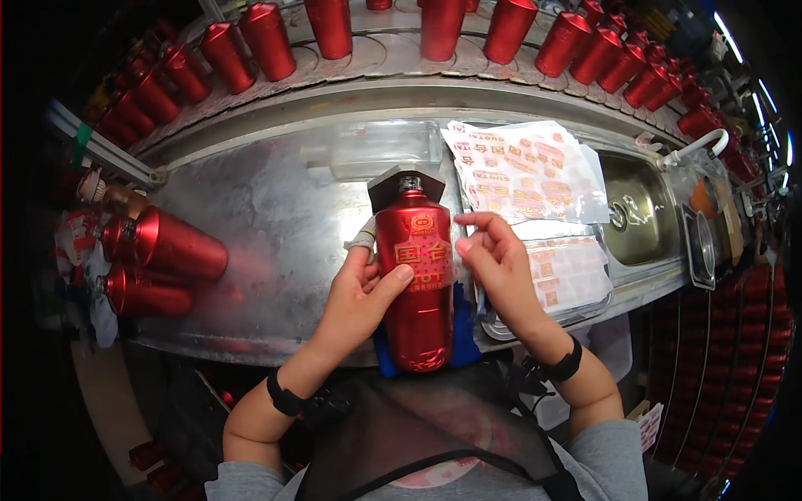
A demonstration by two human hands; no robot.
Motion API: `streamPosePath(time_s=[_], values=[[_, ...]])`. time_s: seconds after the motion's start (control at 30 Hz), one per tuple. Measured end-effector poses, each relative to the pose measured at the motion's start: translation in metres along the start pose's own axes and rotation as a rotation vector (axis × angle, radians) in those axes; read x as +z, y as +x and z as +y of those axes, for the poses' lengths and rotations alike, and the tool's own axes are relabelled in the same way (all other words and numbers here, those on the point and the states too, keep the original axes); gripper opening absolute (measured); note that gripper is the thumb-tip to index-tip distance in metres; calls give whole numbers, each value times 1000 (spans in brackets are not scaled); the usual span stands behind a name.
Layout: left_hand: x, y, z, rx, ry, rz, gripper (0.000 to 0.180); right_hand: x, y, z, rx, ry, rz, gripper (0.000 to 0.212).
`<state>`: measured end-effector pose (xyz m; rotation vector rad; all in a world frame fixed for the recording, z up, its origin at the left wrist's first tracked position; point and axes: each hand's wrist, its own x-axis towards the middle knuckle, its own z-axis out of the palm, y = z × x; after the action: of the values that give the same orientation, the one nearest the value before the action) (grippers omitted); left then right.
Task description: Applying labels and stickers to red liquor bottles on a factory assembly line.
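Red metallic bottle (415,321) closest to camera, at center, over the front edge of the metal worktop (267,209); neck points away from the person, base toward the dark sheer apron (418,434). Gold print on its front. Left hand (357,288) holds it by the left side, thumb across the front, pale wrap on one finger. Right hand (501,263) at the bottle's right edge, fingers loosely curled, narrow gap between thumb and index; can't tell if the fingertips touch. Black band on each wrist. Blue cloth (464,338) below the bottle. Dark angular piece (383,190) behind the neck; clear tray (388,149) beyond. Right of that, white printed sheets (530,171), another printed stack (572,271) nearer the person, then steel sink (639,188) and white faucet (697,149). Left: red bottles (180,242) lying on their sides. Far side: curved conveyor (380,58) carrying upright red bottles.
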<state>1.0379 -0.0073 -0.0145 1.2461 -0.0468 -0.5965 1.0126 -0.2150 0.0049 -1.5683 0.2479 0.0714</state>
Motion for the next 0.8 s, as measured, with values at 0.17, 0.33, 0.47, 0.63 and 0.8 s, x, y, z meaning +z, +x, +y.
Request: streamPosePath(time_s=[0.17,0.33,0.47,0.63,0.8], values=[[-2,0,2,-39,-5,-44,82,13,35,-3,-82,-41,25,38],[-13,1,-3,-24,6,-83,90,22,37,-1,-46,-166,-3,45],[-18,5,-7,-49,-24,-138,92,19,40,6,-79,-174,-7,45],[-18,12,-9,-69,-45,-140,90,19,42,2,-3,-146,-17,42],[-19,14,-14,-70,-88,-158,93,16,44,9,-50,-156,-27,41]])
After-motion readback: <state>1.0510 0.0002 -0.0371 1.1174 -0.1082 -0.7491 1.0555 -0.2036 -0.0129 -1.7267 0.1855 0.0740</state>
